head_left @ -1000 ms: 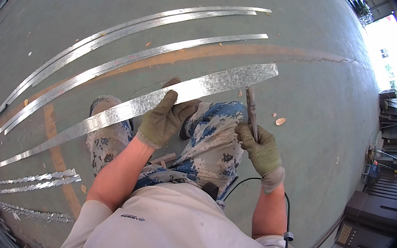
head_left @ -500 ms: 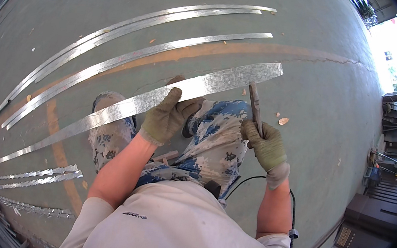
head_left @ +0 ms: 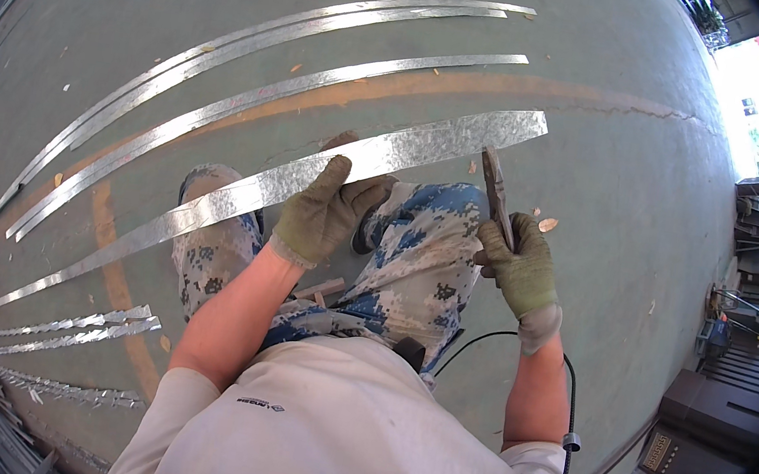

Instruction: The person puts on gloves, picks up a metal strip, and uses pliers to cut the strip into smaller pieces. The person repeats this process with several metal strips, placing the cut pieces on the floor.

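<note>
A long, shiny galvanized metal strip (head_left: 420,146) slants from the lower left up to the right across my knees. My gloved left hand (head_left: 317,214) pinches its near edge, the thumb on top and the other fingers partly hidden beneath. Gripped in my gloved right hand (head_left: 521,265) is a dark pair of tin snips (head_left: 495,187), tips pointing up and away from me. Those tips are close to the strip's near edge, toward its right end; whether they touch it I cannot tell.
Several similar flat strips (head_left: 323,82) lie on the green floor beyond my knees. Strips with jagged, notched edges (head_left: 78,338) are at the left. Dark cabinets (head_left: 721,412) and stacked metal stand on the right. A black cable (head_left: 562,405) runs along my right arm.
The strip has shifted slightly up and right with my left hand. My right hand and the snips have moved a little to the right.
</note>
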A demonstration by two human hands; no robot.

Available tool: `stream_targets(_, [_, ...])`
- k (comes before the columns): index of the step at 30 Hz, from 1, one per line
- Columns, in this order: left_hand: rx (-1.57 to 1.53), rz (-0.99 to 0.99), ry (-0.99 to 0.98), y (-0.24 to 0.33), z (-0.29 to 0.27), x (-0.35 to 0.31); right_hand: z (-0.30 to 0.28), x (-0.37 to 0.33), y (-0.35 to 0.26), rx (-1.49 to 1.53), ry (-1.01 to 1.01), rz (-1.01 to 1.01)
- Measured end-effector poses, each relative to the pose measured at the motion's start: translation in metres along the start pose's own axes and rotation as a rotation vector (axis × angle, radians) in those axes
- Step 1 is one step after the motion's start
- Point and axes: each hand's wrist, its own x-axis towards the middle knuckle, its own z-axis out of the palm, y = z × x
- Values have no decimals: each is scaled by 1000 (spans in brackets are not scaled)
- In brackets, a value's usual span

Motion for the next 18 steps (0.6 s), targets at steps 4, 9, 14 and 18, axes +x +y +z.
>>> stream_targets(4, [8, 1, -4, -1, -3, 1, 2, 7, 14, -35, 46, -98])
stream_targets(9, [-14, -11, -21, 1, -3, 2, -1, 13, 20, -272, 48, -135])
stream_targets(14, [-13, -3, -17, -2, -5, 1, -3, 11, 14, -107, -34, -17])
stream_targets(18, [0, -14, -7, -1, -9, 1, -6, 9, 4, 24, -108, 122])
